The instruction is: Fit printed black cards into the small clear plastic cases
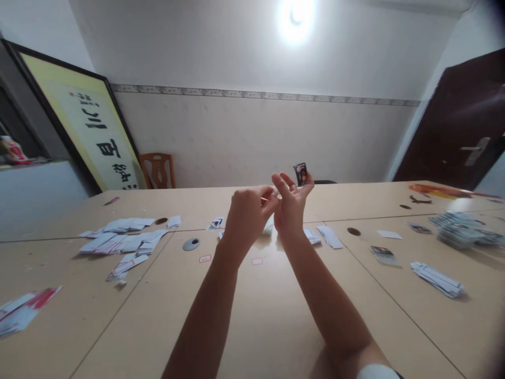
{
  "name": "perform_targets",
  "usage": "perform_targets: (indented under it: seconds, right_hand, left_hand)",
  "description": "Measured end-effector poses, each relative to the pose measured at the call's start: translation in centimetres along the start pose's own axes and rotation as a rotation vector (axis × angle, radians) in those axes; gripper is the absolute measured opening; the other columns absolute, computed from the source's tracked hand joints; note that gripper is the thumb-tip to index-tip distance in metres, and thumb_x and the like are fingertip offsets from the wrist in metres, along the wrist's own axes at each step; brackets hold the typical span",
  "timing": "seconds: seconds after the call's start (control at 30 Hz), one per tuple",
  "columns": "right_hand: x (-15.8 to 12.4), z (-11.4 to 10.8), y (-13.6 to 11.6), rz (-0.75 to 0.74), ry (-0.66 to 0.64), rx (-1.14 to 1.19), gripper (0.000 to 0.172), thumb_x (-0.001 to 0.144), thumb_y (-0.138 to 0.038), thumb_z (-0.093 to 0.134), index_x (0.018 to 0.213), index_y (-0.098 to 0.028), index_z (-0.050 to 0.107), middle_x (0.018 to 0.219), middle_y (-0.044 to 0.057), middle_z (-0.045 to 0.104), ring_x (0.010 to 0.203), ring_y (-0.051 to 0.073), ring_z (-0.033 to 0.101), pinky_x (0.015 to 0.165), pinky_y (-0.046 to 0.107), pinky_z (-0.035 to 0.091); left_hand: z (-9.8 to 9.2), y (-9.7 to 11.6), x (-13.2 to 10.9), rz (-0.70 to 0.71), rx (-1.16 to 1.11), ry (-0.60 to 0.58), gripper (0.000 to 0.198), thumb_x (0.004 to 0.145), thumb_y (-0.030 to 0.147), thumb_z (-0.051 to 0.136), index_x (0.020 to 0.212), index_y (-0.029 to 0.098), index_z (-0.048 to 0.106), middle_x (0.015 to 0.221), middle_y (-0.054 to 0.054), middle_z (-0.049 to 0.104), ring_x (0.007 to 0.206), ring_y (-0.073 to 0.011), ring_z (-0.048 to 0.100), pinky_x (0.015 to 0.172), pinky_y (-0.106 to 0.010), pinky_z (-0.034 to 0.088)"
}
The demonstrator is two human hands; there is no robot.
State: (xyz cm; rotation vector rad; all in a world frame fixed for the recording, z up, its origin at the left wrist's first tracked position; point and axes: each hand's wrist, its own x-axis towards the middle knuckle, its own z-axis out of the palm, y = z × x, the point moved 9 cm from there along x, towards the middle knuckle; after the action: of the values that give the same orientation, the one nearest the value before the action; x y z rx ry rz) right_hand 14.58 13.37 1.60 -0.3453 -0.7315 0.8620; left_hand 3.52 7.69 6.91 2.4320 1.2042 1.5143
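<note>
My left hand is raised over the middle of the table, its fingertips pinched together against my right hand. A small whitish bit shows at the pinch, too small to name. My right hand is beside it, palm turned up. Between its fingers stands a small black printed card, tilted, with a picture and pale lettering. Behind the hands a pale object is mostly hidden. Below them, two small red-bordered labels, a left one and a right one, lie flat on the table.
White paper slips are heaped at left, with red-and-white papers nearer. At right lie a stack of strips, a clear packet and a pile of packets. A pink cutter rests far left. A wooden chair stands behind.
</note>
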Motion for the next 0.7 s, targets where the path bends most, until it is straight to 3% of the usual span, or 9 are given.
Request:
perform_targets:
  seconds: [0.13, 0.4, 0.5, 0.7]
  right_hand:
    - [-0.2, 0.9, 0.2, 0.013, -0.073, 0.025, 0.09, 0.067, -0.037, 0.083, 0.134, -0.031, 0.023, 0.124, 0.009, 0.056, 0.108, 0.023, 0.066, 0.09, 0.044, 0.055]
    - [0.2, 1.0, 0.8, 0.058, -0.09, 0.1, 0.071, 0.08, -0.045, 0.071, 0.131, -0.032, 0.023, 0.13, 0.01, 0.061, 0.113, 0.025, 0.068, 0.091, 0.045, 0.054]
    - [0.7, 0.5, 0.9, 0.09, -0.047, 0.101, 0.069, 0.078, -0.045, 0.071, 0.129, -0.031, 0.027, 0.12, 0.008, 0.067, 0.107, 0.025, 0.071, 0.089, 0.045, 0.054]
    - [1.1, -0.4, 1.4, 0.191, 0.027, 0.086, 0.067, 0.066, -0.028, 0.078, 0.118, -0.026, 0.035, 0.1, 0.004, 0.072, 0.083, 0.024, 0.075, 0.08, 0.041, 0.056]
  left_hand:
    - [-1.3, -0.3, -0.3, -0.077, -0.131, 0.034, 0.015, 0.086, 0.024, 0.064, 0.086, 0.019, 0.078, 0.078, -0.002, 0.078, 0.071, -0.0181, 0.074, 0.068, -0.028, 0.053]
    - [-3.5, -1.9, -0.6, -0.163, -0.168, 0.159, 0.017, 0.084, 0.027, 0.066, 0.082, 0.015, 0.078, 0.068, -0.003, 0.075, 0.065, -0.0179, 0.074, 0.062, -0.027, 0.058]
    - [-4.6, -3.1, -0.8, -0.214, -0.227, 0.233, 0.021, 0.084, 0.032, 0.067, 0.082, 0.014, 0.076, 0.066, -0.003, 0.074, 0.062, -0.0179, 0.074, 0.06, -0.025, 0.06]
    - [-6.1, -4.7, -1.3, -0.293, -0.349, 0.302, 0.024, 0.08, 0.036, 0.069, 0.08, 0.013, 0.075, 0.07, -0.005, 0.076, 0.062, -0.019, 0.075, 0.057, -0.024, 0.062]
